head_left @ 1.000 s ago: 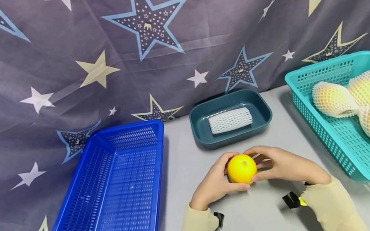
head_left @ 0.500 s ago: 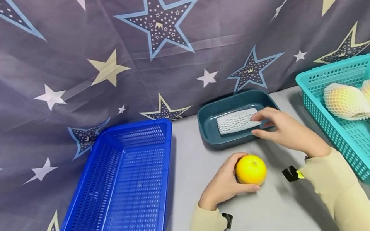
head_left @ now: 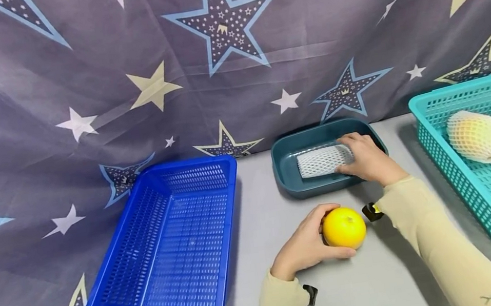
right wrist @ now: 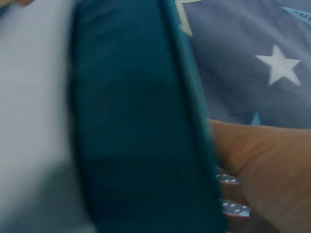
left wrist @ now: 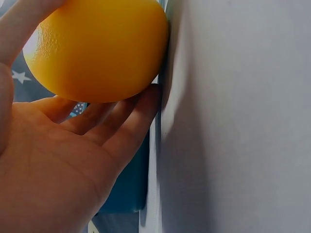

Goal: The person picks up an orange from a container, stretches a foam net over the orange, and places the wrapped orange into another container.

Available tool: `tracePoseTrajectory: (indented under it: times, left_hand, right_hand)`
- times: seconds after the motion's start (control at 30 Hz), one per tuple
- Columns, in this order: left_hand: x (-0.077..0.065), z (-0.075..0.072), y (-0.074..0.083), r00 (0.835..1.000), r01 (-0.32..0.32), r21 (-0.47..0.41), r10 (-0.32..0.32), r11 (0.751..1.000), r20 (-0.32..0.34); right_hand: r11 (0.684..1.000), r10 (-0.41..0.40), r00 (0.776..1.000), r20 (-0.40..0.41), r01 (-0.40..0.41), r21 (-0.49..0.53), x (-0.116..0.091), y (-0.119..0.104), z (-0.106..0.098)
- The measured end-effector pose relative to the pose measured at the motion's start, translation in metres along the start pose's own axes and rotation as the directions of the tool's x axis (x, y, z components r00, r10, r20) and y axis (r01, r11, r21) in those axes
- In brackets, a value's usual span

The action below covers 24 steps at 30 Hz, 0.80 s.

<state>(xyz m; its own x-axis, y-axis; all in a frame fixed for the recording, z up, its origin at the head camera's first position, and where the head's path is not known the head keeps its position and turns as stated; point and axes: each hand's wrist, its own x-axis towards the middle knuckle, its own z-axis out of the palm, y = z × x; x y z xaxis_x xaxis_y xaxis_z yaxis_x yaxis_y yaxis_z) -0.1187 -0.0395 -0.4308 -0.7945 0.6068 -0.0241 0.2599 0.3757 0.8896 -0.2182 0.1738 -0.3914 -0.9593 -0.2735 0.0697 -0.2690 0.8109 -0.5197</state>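
Note:
A round yellow-orange citrus fruit (head_left: 344,228) sits on the table, its stem spot facing up. My left hand (head_left: 309,243) holds it from the left, thumb in front and fingers behind; the left wrist view shows the fruit (left wrist: 99,51) above the palm. Behind it stands a dark teal tray (head_left: 287,189) with a white foam net sleeve (head_left: 321,161) lying inside. My right hand (head_left: 367,157) reaches over the tray's right front rim and grips the sleeve's right end between thumb and fingers. In the right wrist view, the tray wall (right wrist: 131,121) hides most of the sleeve.
On the left is a blue plastic basket (head_left: 234,211) with nothing in it. A turquoise basket (head_left: 458,174) at the right holds several fruits in foam nets (head_left: 478,137). A star-patterned cloth (head_left: 302,21) hangs behind the grey-white table (head_left: 260,192).
My right hand has let go of the fruit and moved up to the tray, taking the sleeve's right end. The left hand keeps the fruit. The head view has shifted slightly right-to-left.

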Motion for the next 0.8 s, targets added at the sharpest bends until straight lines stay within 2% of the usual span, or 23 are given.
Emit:
tracePoseTrajectory:
  times: [0.17,0.37,0.53,0.8]
  left_hand:
    - [0.001,0.001,0.001,1.0,-0.004,0.01,0.004,1.0,0.001]
    - [0.0,0.001,0.001,1.0,0.005,-0.003,-0.005,1.0,-0.003]
    - [0.0,0.003,0.001,1.0,0.001,-0.003,-0.001,1.0,-0.01]
    - [0.0,0.001,0.001,1.0,0.007,0.008,-0.006,1.0,-0.019]
  right_hand:
    - [0.999,0.047,0.999,0.003,-0.047,0.007,0.002,0.004,0.007]
    - [0.999,0.042,0.994,-0.103,-0.039,0.034,0.0,0.005,0.012]
    - [0.999,-0.005,0.975,-0.222,0.015,0.041,-0.006,0.006,0.009]
    - [0.99,-0.031,0.937,-0.349,0.078,0.121,-0.03,-0.007,-0.006]
